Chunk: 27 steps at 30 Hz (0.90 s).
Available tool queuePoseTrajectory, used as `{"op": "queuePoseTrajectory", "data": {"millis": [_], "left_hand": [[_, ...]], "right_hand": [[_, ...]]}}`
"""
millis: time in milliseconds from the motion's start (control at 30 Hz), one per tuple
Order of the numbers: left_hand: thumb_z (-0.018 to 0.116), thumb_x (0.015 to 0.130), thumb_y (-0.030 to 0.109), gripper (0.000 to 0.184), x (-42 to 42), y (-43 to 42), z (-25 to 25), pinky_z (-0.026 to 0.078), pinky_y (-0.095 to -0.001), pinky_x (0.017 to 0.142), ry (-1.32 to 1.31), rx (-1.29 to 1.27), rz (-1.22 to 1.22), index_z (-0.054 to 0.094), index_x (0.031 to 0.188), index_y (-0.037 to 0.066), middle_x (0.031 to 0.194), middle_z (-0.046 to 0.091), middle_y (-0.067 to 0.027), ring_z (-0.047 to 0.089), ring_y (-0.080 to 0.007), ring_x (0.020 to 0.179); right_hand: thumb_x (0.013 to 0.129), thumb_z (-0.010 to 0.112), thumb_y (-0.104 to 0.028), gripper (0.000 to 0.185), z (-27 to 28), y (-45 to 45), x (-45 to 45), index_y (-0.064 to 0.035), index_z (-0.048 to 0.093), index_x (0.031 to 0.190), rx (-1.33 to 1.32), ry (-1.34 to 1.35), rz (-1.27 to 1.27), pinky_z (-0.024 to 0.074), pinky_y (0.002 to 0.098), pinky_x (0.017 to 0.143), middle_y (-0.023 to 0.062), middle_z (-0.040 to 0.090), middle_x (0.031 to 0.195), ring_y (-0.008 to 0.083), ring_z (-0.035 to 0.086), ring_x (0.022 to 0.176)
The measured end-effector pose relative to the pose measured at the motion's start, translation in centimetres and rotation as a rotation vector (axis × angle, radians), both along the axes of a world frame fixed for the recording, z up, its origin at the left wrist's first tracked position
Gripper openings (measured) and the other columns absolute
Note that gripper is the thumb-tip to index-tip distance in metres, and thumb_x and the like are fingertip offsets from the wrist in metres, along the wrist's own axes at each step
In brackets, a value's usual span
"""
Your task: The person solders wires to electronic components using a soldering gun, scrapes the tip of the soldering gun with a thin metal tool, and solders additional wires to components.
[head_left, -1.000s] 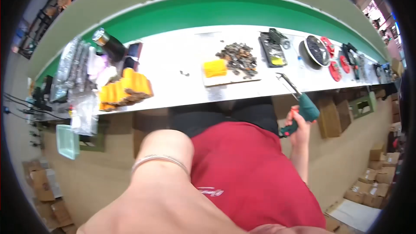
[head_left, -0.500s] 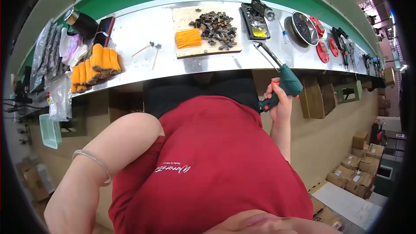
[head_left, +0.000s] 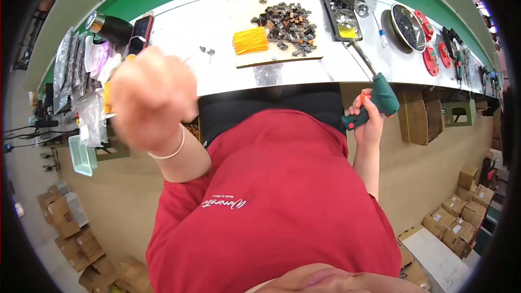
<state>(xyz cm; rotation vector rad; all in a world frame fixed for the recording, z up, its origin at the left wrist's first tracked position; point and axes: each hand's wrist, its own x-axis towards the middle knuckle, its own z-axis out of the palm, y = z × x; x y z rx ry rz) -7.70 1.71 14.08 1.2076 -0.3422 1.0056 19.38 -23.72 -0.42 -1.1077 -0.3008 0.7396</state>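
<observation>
My right hand point(head_left: 369, 113) grips a green soldering gun point(head_left: 384, 97) by its handle at the bench's front edge. Its metal tip points up and left over the bench. My left hand point(head_left: 154, 100) is raised close to the camera and smeared by motion, so its fingers cannot be made out. It hides most of the yellow-orange wire bundles behind it. Two small dark parts point(head_left: 207, 51) lie to its right. On a wooden board point(head_left: 298, 62) are a flat bunch of orange wires point(head_left: 250, 40) and a pile of small black components point(head_left: 287, 27).
A black holder point(head_left: 341, 16) with a yellow pad stands right of the board. Beyond it are a metal bowl point(head_left: 408, 27) of dark pieces and red reels point(head_left: 430, 61). A black flask point(head_left: 111, 29), a phone point(head_left: 141, 32) and plastic bags point(head_left: 65, 70) crowd the left end.
My left arm has swung up, bringing the hand into view before the wire bundles. My right hand still holds the soldering gun. The whole view has shifted slightly.
</observation>
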Motion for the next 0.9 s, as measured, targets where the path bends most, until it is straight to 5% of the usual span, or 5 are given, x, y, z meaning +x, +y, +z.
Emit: {"op": "queuePoseTrajectory", "data": {"millis": [233,533,633,767,900], "left_hand": [[0.044,0.098,0.013,0.020,3.7,0.3,-4.0,0.046,-0.0323,0.064,0.476,0.066,0.198,0.056,0.096,-0.004,0.083,0.055,-0.0137,0.055,-0.0234,0.070],[0.049,0.093,0.009,0.020,4.8,1.8,-4.7,0.051,-0.0360,0.074,0.265,-0.034,0.188,0.059,0.100,-0.007,0.090,0.062,-0.0176,0.061,-0.0252,0.079],[0.051,0.093,0.025,0.033,5.0,1.9,0.6,0.047,-0.0387,0.079,0.104,0.038,0.556,0.056,0.106,-0.005,0.097,0.056,-0.0150,0.056,-0.0282,0.087],[0.052,0.092,0.025,0.032,4.6,-0.7,4.8,0.047,-0.0386,0.078,-0.026,0.560,0.092,0.056,0.105,-0.004,0.095,0.056,-0.0146,0.057,-0.0280,0.085],[0.052,0.091,0.024,0.031,6.1,-5.0,5.4,0.048,-0.0385,0.076,-0.040,0.774,-0.210,0.056,0.104,-0.004,0.094,0.056,-0.0142,0.057,-0.0278,0.084]], "right_hand": [[0.091,0.054,-0.013,0.022,-1.5,0.6,0.6,-0.0045,0.053,0.111,0.078,0.008,0.048,0.0422,0.0295,0.066,0.0070,0.051,0.079,0.0132,0.048,0.069],[0.091,0.054,-0.012,0.021,-1.1,1.0,1.8,-0.0046,0.053,0.111,0.061,-0.011,0.013,0.0419,0.0297,0.066,0.0068,0.052,0.079,0.0134,0.048,0.070],[0.092,0.054,-0.013,0.021,-0.9,2.0,2.0,-0.0042,0.053,0.111,0.054,-0.038,-0.034,0.0409,0.0300,0.068,0.0071,0.052,0.080,0.0134,0.047,0.071],[0.092,0.054,-0.012,0.021,-0.6,2.3,0.8,-0.0037,0.052,0.111,0.046,-0.066,-0.092,0.0396,0.0300,0.069,0.0073,0.052,0.081,0.0135,0.046,0.071],[0.092,0.053,-0.012,0.021,-0.7,1.4,0.3,-0.0034,0.052,0.112,0.032,-0.095,-0.072,0.0396,0.0301,0.068,0.0072,0.052,0.081,0.0137,0.046,0.071]]}}
